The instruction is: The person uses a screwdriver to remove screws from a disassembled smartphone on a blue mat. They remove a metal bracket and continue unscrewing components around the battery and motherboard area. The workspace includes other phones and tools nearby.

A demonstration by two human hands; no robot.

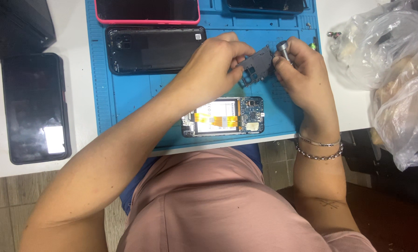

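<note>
Fingers of left hand [213, 65] pinch a dark grey plastic inner phone cover [255, 67] at upper centre, right hand [302, 70] gripping a silver-capped screwdriver [283, 51]; opened phone w/ exposed battery [223, 116] lies below, cover already off, reassembly pending.

Bright, even overhead light, soft shadows, glare on the plastic bags [395, 60], sharp focus.
</note>
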